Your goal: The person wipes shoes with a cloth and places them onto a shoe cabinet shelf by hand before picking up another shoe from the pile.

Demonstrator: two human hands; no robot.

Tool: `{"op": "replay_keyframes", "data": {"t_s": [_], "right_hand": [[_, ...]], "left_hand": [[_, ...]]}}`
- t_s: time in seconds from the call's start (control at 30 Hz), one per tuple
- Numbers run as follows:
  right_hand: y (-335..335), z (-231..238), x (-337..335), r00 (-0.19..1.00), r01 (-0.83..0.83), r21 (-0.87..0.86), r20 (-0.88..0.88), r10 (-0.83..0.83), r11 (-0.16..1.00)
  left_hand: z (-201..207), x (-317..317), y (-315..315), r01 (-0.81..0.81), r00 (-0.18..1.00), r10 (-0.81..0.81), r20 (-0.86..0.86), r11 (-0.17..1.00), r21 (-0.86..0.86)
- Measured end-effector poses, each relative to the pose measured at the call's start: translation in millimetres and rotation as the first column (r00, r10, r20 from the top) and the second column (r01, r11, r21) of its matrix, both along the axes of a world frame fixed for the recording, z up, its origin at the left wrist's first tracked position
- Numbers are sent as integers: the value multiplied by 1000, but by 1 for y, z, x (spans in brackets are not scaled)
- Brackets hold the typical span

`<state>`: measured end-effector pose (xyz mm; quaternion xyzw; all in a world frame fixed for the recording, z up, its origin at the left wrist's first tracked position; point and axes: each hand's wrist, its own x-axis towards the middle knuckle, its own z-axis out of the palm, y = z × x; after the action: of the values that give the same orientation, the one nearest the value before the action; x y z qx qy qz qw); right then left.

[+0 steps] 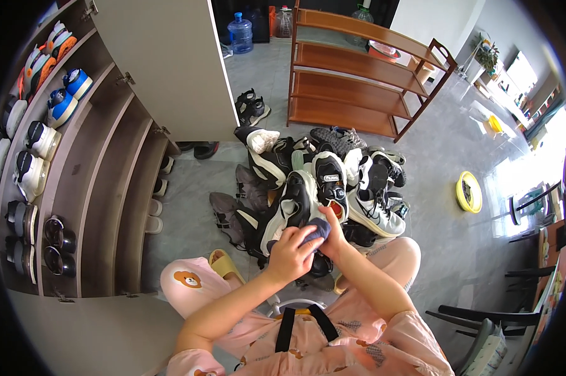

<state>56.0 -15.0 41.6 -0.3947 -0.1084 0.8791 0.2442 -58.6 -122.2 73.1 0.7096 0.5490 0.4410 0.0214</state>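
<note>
Just in front of my lap, a black, grey and white sneaker [303, 193] is held at its near end, above a heap of shoes. My left hand [291, 255] is closed, its fingers pressing a dark blue cloth [318, 230] against the shoe. On the other side, my right hand [334, 237] grips the sneaker, with its far fingers partly hidden by the cloth. Right behind it lies a black sneaker with a white sole [330, 182]. A white and black sneaker [377, 210] rests to the right, and dark grey shoes [228, 216] lie to the left.
An open shoe cabinet [101, 175] with curved-looking shelves and several pairs stands at left, its door [164, 69] swung outward. A brown wooden rack [352, 94] is beyond the heap. A yellow basin [469, 192] sits on the grey floor at right, near dark chairs [489, 313].
</note>
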Motion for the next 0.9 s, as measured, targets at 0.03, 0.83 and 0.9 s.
{"op": "replay_keyframes", "data": {"t_s": [0.03,0.83,0.9], "right_hand": [[3,5,1,997,3,-51,-81,-7,999],[-12,3,26,895,-396,648,430,116,651],[-20,6,28,876,-458,666,449,174,588]], "left_hand": [[-2,2,-3,27,1000,-27,-13,1000,5],[10,-51,15,-122,982,120,145,992,8],[13,-75,24,-318,948,317,25,945,82]]}}
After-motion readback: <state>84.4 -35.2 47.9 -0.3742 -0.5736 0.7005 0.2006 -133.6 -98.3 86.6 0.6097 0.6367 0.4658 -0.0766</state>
